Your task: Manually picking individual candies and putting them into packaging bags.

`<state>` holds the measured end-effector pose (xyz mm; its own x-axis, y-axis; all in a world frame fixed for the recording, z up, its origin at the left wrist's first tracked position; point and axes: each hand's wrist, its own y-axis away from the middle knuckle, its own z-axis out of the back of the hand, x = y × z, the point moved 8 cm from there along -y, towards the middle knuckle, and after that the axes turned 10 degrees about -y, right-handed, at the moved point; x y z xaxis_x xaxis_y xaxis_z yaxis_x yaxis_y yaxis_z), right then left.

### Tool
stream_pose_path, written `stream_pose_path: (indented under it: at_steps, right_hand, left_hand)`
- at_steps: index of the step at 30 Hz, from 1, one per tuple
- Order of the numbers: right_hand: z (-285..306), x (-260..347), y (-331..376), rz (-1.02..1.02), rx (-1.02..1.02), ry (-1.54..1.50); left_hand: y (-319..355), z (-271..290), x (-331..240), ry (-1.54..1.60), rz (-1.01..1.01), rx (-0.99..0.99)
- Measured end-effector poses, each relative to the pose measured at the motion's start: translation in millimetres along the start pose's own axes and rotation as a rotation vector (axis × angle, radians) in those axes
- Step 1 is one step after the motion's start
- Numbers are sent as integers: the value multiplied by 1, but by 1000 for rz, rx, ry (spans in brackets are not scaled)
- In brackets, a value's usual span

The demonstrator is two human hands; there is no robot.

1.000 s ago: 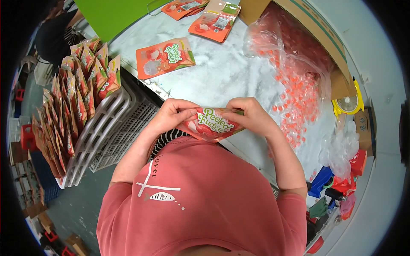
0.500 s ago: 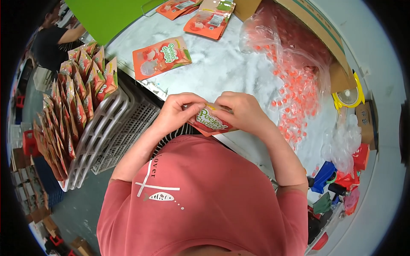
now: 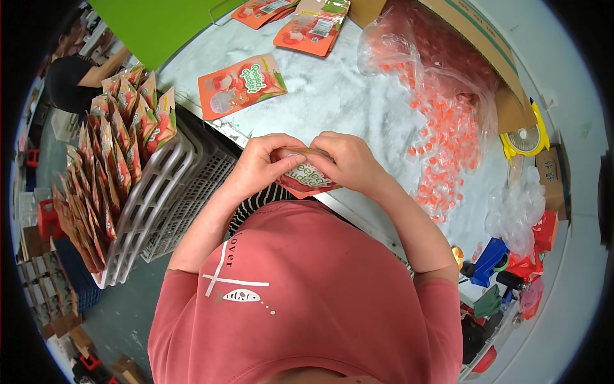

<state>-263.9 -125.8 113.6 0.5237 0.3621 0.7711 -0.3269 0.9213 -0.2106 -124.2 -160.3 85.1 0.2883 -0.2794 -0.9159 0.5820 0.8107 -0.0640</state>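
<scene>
Pouch in hand: we hold a small orange-red pouch (image 3: 306,177) between both hands, just above our chest and at the near edge of the marble table (image 3: 358,96).
Left hand: our left hand (image 3: 259,165) is closed on the pouch's left top corner, fingers curled over the brown upper edge.
Right hand: our right hand (image 3: 348,161) is closed on the right top corner, thumb and fingers pinched along the same edge; the two hands nearly touch.
Flat pouch: one matching pouch (image 3: 240,85) lies flat on the table beyond our hands, glossy orange with a green patch and pale fruit pictured.
Far pouches: more orange pouches (image 3: 313,22) lie stacked at the table's far edge.
Capsule bag: a clear crinkled plastic bag (image 3: 441,102) of small orange pieces sprawls on the table to the right of our hands, spilling from a cardboard box (image 3: 492,51).
Crate: a grey slatted plastic crate (image 3: 163,198) stands left of the table, with upright pouches (image 3: 112,147) filed in rows.
Tape roll: a yellow ring-shaped roll (image 3: 526,137) sits at the table's right edge.
</scene>
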Motion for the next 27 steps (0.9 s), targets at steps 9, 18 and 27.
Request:
stream_pose_path:
  at_steps: [9, 18, 27]
  right_hand:
    - [0, -2, 11, -44, 70, 36]
    - [10, -14, 24, -125, -3, -139]
    - [13, -32, 40, -177, -91, -495]
  left_hand:
    - [7, -10, 21, 79, 93, 9]
    - [8, 0, 24, 305, 180, -97]
    - [9, 13, 19, 363, 240, -155]
